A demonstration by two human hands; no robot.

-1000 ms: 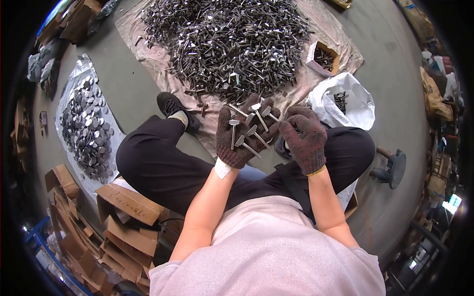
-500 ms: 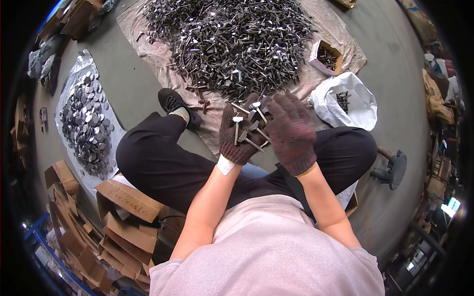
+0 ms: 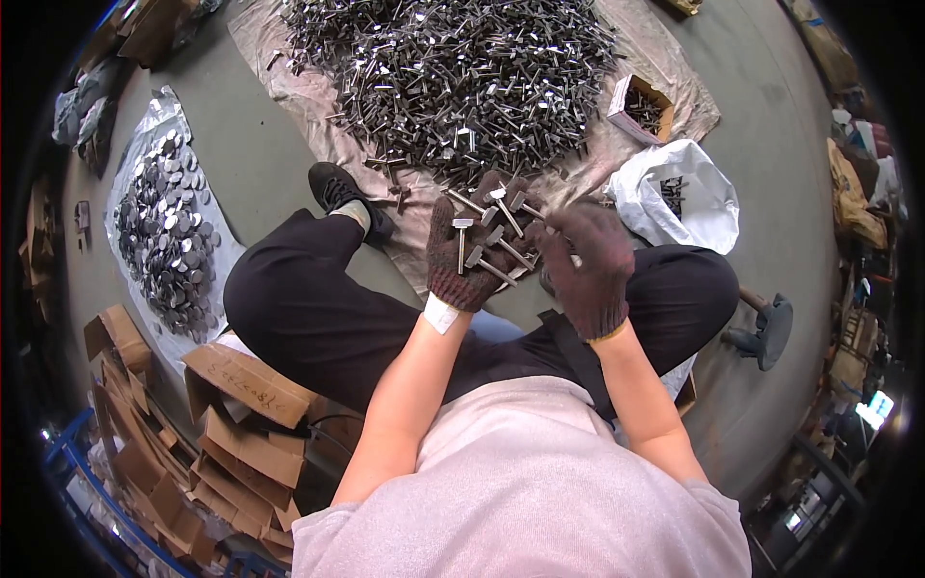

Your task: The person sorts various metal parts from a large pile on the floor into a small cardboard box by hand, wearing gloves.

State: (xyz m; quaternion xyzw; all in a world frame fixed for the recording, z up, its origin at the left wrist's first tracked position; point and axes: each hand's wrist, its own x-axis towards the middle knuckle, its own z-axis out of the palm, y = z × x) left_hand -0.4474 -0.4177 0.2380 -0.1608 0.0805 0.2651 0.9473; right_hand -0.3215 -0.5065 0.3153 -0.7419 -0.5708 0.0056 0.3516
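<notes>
My left hand (image 3: 451,279), in a dark knitted work glove, is palm up in front of my lap. Several T-headed metal bolts (image 3: 462,243) lie across its palm and fingers, heads pointing different ways. Close by on the right is my right hand (image 3: 594,284), gloved the same way. Its fingers are bent and blurred by motion, so whether they pinch anything cannot be made out. Just beyond both hands, a big heap of similar metal bolts (image 3: 462,87) covers a stained cloth sheet (image 3: 279,72).
On the right stand an open white sack (image 3: 708,207) with metal parts inside and a small carton (image 3: 641,125) of parts. To the left, grey metal discs (image 3: 173,241) lie on plastic sheeting. Cardboard boxes (image 3: 251,385) crowd the lower left. A dark stool-like object (image 3: 771,332) is beyond my right knee.
My right hand has drawn slightly right, away from the left palm, and its fingers have curled. More of the bolts on my left palm now show, including one near the fingertips.
</notes>
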